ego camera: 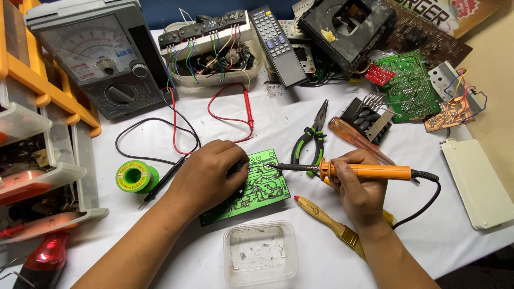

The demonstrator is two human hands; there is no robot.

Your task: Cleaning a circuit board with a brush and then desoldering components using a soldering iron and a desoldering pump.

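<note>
White-covered table (300, 123), cluttered. Far left: stack of orange and clear parts drawers (37, 134). Behind it at top left, a grey analog multimeter (99, 53), its red lead (230, 115) and black lead (144, 142) looping over the table toward the middle. Top centre: an opened white unit with wired components (211, 45), a black remote control (276, 45) leaning beside it, then a black gutted housing (345, 29). Right: a second green circuit board (409, 85), a black finned heat sink (369, 118), a small brown board with coloured wires (452, 112), a cream plastic case (476, 182) near the table edge.

Centre: green circuit board (257, 187) lies flat, trace side up, tilted. Left hand (211, 174) rests on its left part, fingers curled closed and pressing on the board; can't tell if it pinches anything. Right hand (358, 184) is closed around the orange soldering iron (364, 171), tip pointing left and touching the board's upper right edge. Cord runs off right.

Smaller stuff: clear plastic tub (259, 254) just below the board, green-handled pliers (313, 142) above the iron, amber screwdriver (356, 140) beside them, wooden brush (329, 219) under the right hand, green solder spool (134, 176) left of the left hand.
</note>
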